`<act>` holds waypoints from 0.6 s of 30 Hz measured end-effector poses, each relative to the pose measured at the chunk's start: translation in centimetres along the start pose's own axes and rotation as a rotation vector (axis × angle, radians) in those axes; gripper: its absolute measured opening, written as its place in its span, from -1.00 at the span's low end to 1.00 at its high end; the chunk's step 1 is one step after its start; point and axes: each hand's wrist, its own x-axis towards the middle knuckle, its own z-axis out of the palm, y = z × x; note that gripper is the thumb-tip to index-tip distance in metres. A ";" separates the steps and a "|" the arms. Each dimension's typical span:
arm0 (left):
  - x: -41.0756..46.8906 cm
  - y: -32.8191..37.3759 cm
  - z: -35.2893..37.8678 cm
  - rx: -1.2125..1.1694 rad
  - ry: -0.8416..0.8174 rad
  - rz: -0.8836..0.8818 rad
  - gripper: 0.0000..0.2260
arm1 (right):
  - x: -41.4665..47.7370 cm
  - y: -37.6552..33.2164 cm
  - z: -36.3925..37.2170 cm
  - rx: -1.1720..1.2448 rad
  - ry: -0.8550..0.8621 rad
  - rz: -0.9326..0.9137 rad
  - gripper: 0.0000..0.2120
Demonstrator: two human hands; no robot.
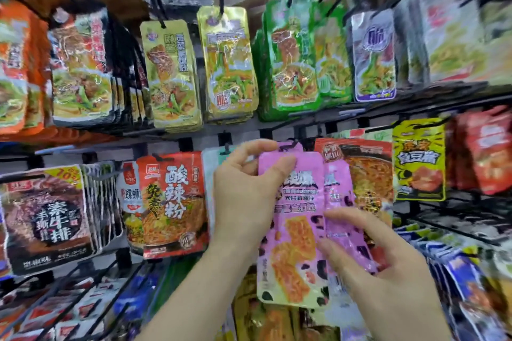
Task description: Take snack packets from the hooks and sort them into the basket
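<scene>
Both bare forearms rise from the lower edge of the view and lean toward each other. The left hand (246, 194) is the higher one, its thumb side toward the camera. Its thumb presses the top of the front pink packet (296, 243) and its forefinger curls over the upper edge, pinching it. The right hand (388, 266) sits lower, fingers (357, 221) curved across the lower end of the rear pink packet (339, 202). Its thumb seems to pinch from beneath, though blur obscures the contact.

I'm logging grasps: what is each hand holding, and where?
The left hand pinches the front pink packet at its top edge; the right hand holds the rear pink packet near its lower end.
</scene>
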 end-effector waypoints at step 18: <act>1.9 -0.3 1.7 0.559 0.023 0.394 -0.77 | 2.8 1.4 -1.7 0.070 -0.050 0.011 -0.64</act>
